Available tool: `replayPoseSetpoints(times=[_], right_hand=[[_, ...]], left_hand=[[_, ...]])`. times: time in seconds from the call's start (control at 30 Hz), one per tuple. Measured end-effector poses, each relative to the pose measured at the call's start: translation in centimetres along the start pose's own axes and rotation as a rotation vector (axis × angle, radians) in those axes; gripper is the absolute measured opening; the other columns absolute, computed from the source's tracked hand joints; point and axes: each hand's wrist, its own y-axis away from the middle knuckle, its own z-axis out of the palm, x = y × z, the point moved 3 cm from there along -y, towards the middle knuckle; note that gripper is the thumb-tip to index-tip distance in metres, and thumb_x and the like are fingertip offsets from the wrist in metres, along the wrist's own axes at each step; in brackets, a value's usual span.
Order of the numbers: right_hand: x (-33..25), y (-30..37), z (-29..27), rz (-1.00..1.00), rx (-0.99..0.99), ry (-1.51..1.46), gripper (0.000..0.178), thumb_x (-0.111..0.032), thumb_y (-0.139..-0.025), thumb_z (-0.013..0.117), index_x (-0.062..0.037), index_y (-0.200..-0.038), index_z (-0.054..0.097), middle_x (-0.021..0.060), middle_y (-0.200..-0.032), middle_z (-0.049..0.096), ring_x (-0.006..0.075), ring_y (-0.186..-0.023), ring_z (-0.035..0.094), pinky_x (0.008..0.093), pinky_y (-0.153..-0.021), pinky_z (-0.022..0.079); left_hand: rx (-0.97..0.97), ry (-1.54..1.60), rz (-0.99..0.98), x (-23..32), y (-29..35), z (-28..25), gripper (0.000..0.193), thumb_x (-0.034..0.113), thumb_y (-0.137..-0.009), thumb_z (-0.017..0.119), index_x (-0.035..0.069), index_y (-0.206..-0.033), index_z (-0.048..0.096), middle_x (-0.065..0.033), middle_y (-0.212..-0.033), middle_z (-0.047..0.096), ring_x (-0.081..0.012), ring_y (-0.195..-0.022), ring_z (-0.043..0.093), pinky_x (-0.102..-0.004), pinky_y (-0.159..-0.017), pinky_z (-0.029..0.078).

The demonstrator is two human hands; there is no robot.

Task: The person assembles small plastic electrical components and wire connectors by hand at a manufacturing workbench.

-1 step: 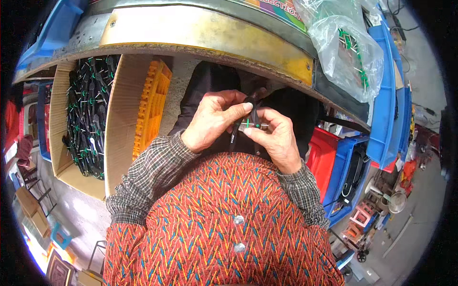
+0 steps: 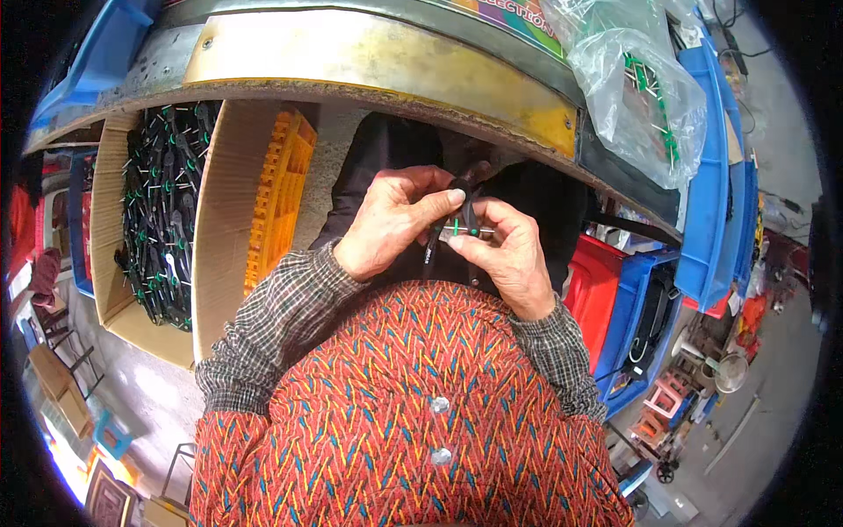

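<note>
Above my lap, close under the table edge, both hands meet at a black part (image 2: 469, 218) whose exact kind I cannot tell. My left hand (image 2: 393, 218) pinches its upper end between thumb and fingers. Lower down and to the right, my right hand (image 2: 511, 256) is closed, thumb and fingertips at a small green piece (image 2: 456, 226) with a thin pale metal pin. A narrow black length (image 2: 429, 255) hangs below the left fingers. The fingers partly hide how these pieces join.
A cardboard box (image 2: 211, 255) at left holds many similar black parts (image 2: 162, 211). Beside it stands a yellow plastic crate (image 2: 283, 202). The table edge (image 2: 378, 53) lies ahead. A clear bag (image 2: 606, 79) with green pieces and a blue bin (image 2: 702, 202) are at right.
</note>
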Motion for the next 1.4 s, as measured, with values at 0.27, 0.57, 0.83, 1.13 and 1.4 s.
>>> replayPoseSetpoints(times=[0.27, 0.57, 0.83, 1.13, 1.4], right_hand=[[0.3, -0.4, -1.2, -0.039, -0.168, 0.285, 0.021, -0.017, -0.081, 0.073, 0.001, -0.083, 0.061, -0.0046, -0.067, 0.052, 0.0021, -0.062, 0.044, 0.022, -0.053, 0.037], [-0.1, -0.4, -0.9, -0.034, -0.123, 0.295, 0.024, -0.019, -0.084, 0.069, 0.0015, -0.077, 0.061, -0.0028, -0.061, 0.048, 0.0032, -0.059, 0.04, 0.0247, -0.05, 0.035], [-0.6, -0.2, 0.6, -0.022, -0.059, 0.118, 0.03, -0.025, -0.087, 0.066, 0.0018, -0.073, 0.062, 0.0009, -0.057, 0.048, 0.0041, -0.058, 0.04, 0.0263, -0.05, 0.035], [0.1, -0.4, -0.3, 0.054, -0.171, 0.285, 0.021, -0.019, -0.083, 0.07, 0.0013, -0.081, 0.064, -0.0012, -0.065, 0.056, 0.0044, -0.06, 0.045, 0.0257, -0.052, 0.037], [0.5, -0.5, -0.7, 0.078, -0.184, 0.236, 0.022, -0.018, -0.082, 0.07, 0.0026, -0.08, 0.064, 0.0002, -0.065, 0.058, 0.0044, -0.063, 0.05, 0.024, -0.055, 0.041]], left_hand=[[-0.025, -0.045, -0.019, 0.3, 0.1, -0.1, 0.018, 0.018, -0.089, 0.064, 0.002, -0.098, 0.064, 0.0027, -0.076, 0.06, -0.0027, -0.062, 0.048, -0.0201, -0.051, 0.038], [0.002, -0.082, -0.016, -0.4, 0.1, -0.4, 0.018, 0.017, -0.088, 0.065, 0.002, -0.097, 0.063, 0.0027, -0.076, 0.06, -0.0029, -0.062, 0.048, -0.0206, -0.051, 0.038], [0.0, -0.039, -0.037, -0.5, 0.2, -0.4, 0.02, 0.018, -0.088, 0.065, 0.001, -0.097, 0.064, 0.0026, -0.073, 0.058, -0.0029, -0.059, 0.047, -0.0203, -0.05, 0.038], [-0.013, -0.071, -0.044, -0.6, 0.1, -0.1, 0.02, 0.019, -0.088, 0.064, 0.001, -0.098, 0.064, 0.0025, -0.072, 0.058, -0.003, -0.057, 0.047, -0.0198, -0.048, 0.038], [0.017, -0.071, -0.019, -0.6, 0.1, -0.2, 0.02, 0.018, -0.088, 0.065, 0.0, -0.098, 0.064, 0.0021, -0.072, 0.058, -0.0032, -0.058, 0.047, -0.0203, -0.048, 0.039]])
